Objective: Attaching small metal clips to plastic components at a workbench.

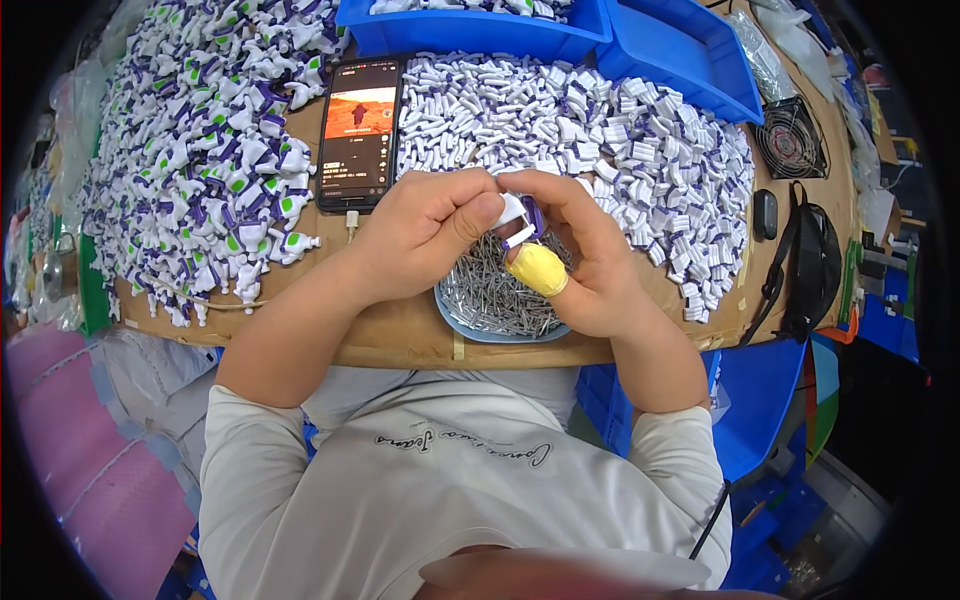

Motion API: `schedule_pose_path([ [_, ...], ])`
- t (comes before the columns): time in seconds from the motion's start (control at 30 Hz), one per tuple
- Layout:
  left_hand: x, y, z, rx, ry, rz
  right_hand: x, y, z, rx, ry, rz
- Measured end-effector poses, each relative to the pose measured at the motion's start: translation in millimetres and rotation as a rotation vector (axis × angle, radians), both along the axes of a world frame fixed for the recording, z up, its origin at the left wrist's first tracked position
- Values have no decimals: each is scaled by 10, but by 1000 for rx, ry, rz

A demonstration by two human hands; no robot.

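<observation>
At the centre of the frame both hands close on one small white and purple plastic part (520, 222), the left hand (425, 235) pinching it from the left and the right hand (575, 255), its thumb wrapped in yellow tape (538, 268), from the right. A slipped pinch would likely drop it into the tray of thin metal pins (490, 300) just below, where it could scatter pins. The brown bench (400, 335) carries piles of white and purple parts (190, 150), a phone (358, 130) at upper centre, blue bins (690, 60) at the top and a small fan (790, 140) at upper right.

Assembly workshop: heaped toy parts (200, 150), blue bins (690, 60).
</observation>
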State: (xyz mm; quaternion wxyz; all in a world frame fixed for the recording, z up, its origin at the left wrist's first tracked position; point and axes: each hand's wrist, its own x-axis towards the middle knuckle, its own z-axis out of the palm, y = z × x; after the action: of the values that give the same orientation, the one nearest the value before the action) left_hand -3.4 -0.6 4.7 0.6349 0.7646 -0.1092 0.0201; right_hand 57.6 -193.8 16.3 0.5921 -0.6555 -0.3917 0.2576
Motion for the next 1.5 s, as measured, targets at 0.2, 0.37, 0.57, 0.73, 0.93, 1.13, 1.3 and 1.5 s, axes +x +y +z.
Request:
schedule_pose_path([
  [0.2,-18,16,-9,-59,25,-17,2,-8,-37,34,85,-5],
  [0.37,-33,53,-35,-143,120,-59,4,6,-89,82,26,-21],
  [0.57,-42,11,-11,-81,49,13,26,2,-63,50,23,-26],
  [0.73,-8,-2,2,-56,24,6,18,-16,-62,48,17,-62],
  [0.93,6,-12,27,-13,29,13,10,11,-117,73,-78,-135],
  [1.13,11,5,46,9,-15,9,25,-2,-106,37,-107,-85],
  [1.3,-2,9,41,2,-26,9,76,6,-74,61,-235,-71],
  [1.5,-6,0,39,-2,-12,23,86,15,-56,65,-283,-88],
])
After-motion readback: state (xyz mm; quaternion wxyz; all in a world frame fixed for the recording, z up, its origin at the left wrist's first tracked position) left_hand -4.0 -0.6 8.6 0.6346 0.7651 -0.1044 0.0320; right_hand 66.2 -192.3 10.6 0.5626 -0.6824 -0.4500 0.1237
